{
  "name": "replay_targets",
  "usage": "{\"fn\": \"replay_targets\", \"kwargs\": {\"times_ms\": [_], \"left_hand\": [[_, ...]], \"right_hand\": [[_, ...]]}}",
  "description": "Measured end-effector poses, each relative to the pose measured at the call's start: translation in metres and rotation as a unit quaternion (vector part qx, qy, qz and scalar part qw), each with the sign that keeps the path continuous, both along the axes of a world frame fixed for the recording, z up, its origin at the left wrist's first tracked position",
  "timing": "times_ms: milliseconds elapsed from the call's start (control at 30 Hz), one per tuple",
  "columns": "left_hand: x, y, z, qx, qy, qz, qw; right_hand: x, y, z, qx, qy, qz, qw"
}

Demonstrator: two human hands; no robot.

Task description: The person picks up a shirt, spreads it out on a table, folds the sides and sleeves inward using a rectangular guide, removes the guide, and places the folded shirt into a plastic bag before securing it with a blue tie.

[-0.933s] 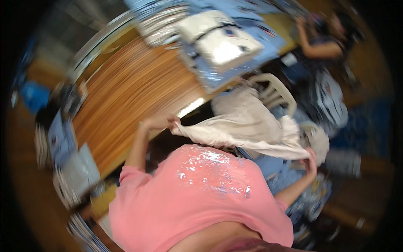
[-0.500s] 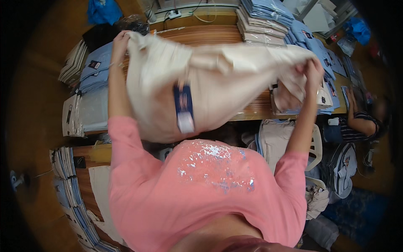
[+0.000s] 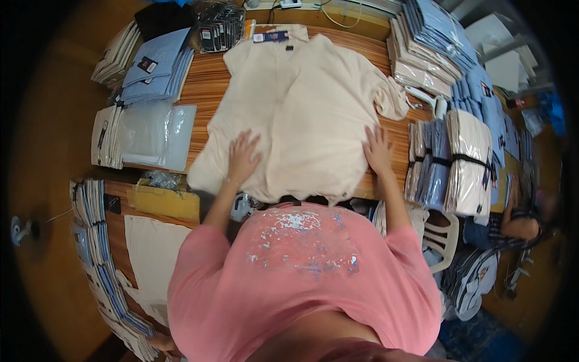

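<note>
A cream shirt (image 3: 307, 102) lies spread flat on the wooden table (image 3: 202, 84), collar at the far edge and hem toward me. My left hand (image 3: 243, 155) rests flat on its lower left part, fingers apart. On the shirt's lower right edge my right hand (image 3: 378, 149) presses down, fingers spread too. Neither hand grips anything. A pink shirt on my body fills the lower view.
Stacks of folded blue and cream shirts (image 3: 449, 160) stand right of the table, more stacks (image 3: 428, 42) at the far right. Clear plastic bags (image 3: 154, 134) and folded blue shirts (image 3: 154, 66) lie at left. Another person (image 3: 512, 226) sits at the right. A white chair (image 3: 443, 241) stands beside me.
The shirt, held up in the air between both hands half a second ago, now lies flat on the table. Both hands have let go and rest on it.
</note>
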State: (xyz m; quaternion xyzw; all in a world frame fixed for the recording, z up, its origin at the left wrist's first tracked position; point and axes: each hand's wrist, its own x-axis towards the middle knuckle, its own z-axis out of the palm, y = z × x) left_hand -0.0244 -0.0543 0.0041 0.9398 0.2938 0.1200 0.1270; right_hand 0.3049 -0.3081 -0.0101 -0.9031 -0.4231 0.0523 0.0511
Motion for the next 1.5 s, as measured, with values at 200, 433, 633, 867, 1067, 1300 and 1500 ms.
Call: {"fn": "replay_targets", "kwargs": {"times_ms": [200, 433, 633, 867, 1067, 1300, 1500], "left_hand": [[0.029, 0.022, 0.011, -0.077, -0.19, 0.122, 0.971], [0.058, 0.03, 0.005, -0.051, -0.138, -0.019, 0.989], [0.002, 0.035, 0.011, -0.073, -0.009, 0.263, 0.962], [-0.004, 0.072, 0.021, -0.666, -0.251, 0.237, 0.661], [-0.011, 0.109, 0.097, -0.646, -0.486, 0.159, 0.566], [0.007, 0.183, 0.189, -0.526, -0.577, 0.06, 0.622], [0.059, 0.318, 0.224, -0.373, -0.519, -0.035, 0.769]], "right_hand": [[-0.023, 0.007, 0.03, 0.184, 0.067, -0.023, 0.98], [-0.027, -0.015, 0.014, 0.206, -0.048, -0.007, 0.977], [-0.009, -0.03, -0.002, 0.321, 0.115, -0.267, 0.901], [0.043, 0.003, 0.018, 0.376, 0.323, -0.278, 0.823], [0.045, 0.006, 0.16, 0.55, 0.34, -0.212, 0.733], [0.092, -0.004, 0.226, 0.634, 0.37, -0.1, 0.672], [0.168, 0.044, 0.271, 0.673, 0.432, -0.007, 0.6]]}}
